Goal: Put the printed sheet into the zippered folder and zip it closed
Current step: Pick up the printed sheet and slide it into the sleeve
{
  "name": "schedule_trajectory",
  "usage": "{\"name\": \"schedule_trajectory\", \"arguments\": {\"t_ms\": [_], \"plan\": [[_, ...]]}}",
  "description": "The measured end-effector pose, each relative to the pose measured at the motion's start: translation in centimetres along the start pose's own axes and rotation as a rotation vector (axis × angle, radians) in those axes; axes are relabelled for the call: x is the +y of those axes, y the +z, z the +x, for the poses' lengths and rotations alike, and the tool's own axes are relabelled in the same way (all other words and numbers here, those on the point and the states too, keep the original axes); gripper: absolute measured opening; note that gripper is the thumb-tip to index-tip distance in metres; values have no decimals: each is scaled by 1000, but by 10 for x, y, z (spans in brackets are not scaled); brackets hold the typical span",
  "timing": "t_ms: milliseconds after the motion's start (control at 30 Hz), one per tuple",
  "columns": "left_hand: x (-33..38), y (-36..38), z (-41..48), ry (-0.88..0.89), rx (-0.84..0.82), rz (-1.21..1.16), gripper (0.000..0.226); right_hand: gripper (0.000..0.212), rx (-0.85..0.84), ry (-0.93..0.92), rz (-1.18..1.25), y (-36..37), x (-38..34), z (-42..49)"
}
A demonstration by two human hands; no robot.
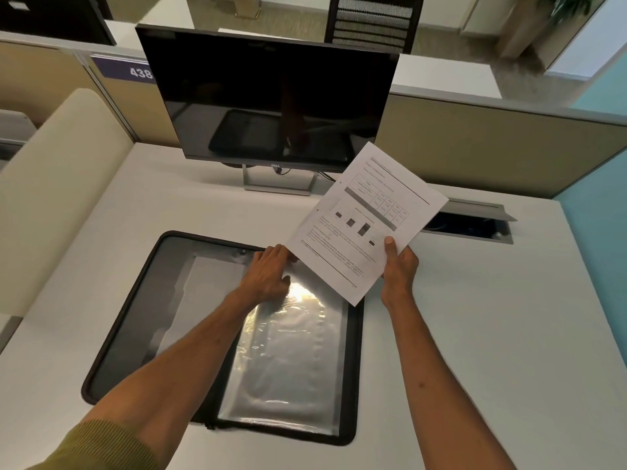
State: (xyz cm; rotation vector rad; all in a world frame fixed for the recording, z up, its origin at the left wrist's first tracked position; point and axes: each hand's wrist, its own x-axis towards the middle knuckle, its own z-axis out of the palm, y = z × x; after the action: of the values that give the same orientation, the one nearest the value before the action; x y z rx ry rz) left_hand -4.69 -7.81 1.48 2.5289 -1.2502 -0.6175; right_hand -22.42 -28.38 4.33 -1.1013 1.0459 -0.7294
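Open zippered folder (pixel 135 300) on desk (pixel 492 334), left hand (pixel 268 273) touching its clear sleeve (pixel 285 361), right hand (pixel 400 266) holding printed sheet (pixel 366 218)

left hand (pixel 268 273) palm down, right hand (pixel 400 264) pinching printed sheet (pixel 368 212), forearms outstretched
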Motion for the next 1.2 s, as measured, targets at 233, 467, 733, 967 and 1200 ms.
{"name": "schedule_trajectory", "arguments": {"t_ms": [233, 467, 733, 967, 1200], "plan": [[-5, -3, 5, -79, -21, 54, 54, 19, -27, -45, -32, 3, -12, 3], [7, 11, -7, -78, 3, 118, 44, 17, -81, -77, -57, 10, -9, -6], [16, 19, -25, -30, 10, 124, 28, 16, -93, -102, -2, 25, -8, -10], [9, 18, -27, 115, 87, 91, 20, 22, -83, -133, 49, 48, -5, -14], [17, 26, -28, 288, 68, 110, 37, 15, -63, -145, 50, 63, -6, -15]]}}
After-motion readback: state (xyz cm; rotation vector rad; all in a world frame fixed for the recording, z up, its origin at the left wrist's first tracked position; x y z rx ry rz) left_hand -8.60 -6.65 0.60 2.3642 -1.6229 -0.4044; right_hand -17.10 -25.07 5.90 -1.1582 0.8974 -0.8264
